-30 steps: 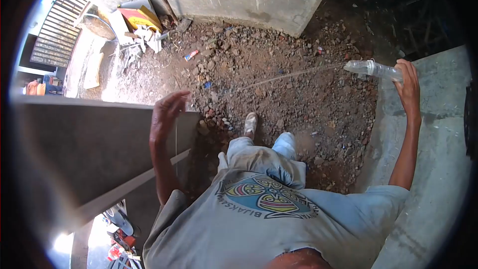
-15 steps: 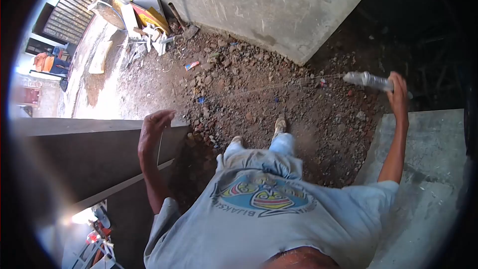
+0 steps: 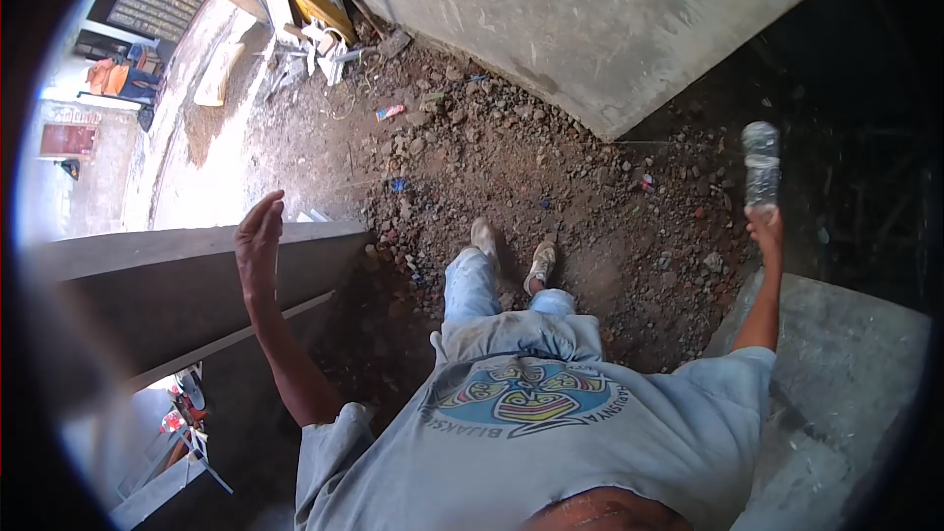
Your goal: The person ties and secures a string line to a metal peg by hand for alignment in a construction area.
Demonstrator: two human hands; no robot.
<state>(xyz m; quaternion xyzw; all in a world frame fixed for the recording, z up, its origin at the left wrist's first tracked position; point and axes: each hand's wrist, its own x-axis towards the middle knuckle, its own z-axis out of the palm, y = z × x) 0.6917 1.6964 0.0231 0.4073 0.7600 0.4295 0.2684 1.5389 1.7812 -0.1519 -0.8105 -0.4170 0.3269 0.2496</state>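
My right hand, at the right, is wrapped round the lower end of a clear plastic bottle, which points away from me. A thin, pale string runs faintly from the bottle leftward across the view towards my left hand. The fingers of that hand are pressed together in a pinch at the string, raised in front of a grey ledge at the left. A short length of string hangs below its fingertips along the wrist.
Rubble and gravel cover the ground around my shoes. A plastered wall corner juts in ahead. A concrete slab lies at the right, a low wall at the left. Scrap is heaped at the far left; a person sits beyond.
The bottle has swung from lying sideways to pointing away from me, with my right hand now lower. My left hand has moved left and slightly up, and my feet have shifted.
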